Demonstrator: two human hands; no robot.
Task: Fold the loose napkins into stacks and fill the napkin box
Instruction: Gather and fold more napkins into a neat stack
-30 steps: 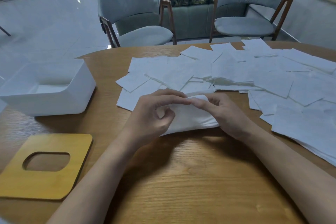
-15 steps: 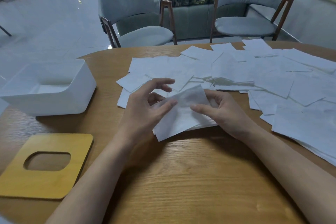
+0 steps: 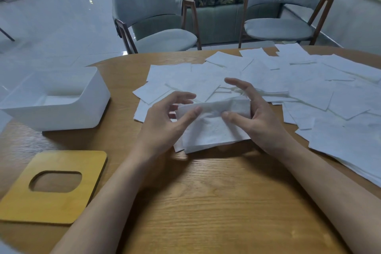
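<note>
A small stack of white napkins (image 3: 208, 132) lies on the wooden table (image 3: 206, 202) in front of me, its far edge lifted and curled over. My left hand (image 3: 165, 121) pinches that raised edge from the left, thumb on the near side. My right hand (image 3: 253, 113) holds the fold from the right, thumb on the near face and fingers curved behind it. Several loose napkins (image 3: 309, 88) lie spread over the right and far half of the table. The white napkin box (image 3: 82, 107) stands open at the left; its inside looks bare.
The yellow wooden box lid (image 3: 61, 202) with an oval slot lies flat at the near left. Two grey upholstered chairs (image 3: 156, 16) stand beyond the far table edge. Bare wood stretches between my forearms.
The stack was pressed flat under both hands a second ago. Since then its far edge has been lifted and is being turned over toward me, with both hands raised round it.
</note>
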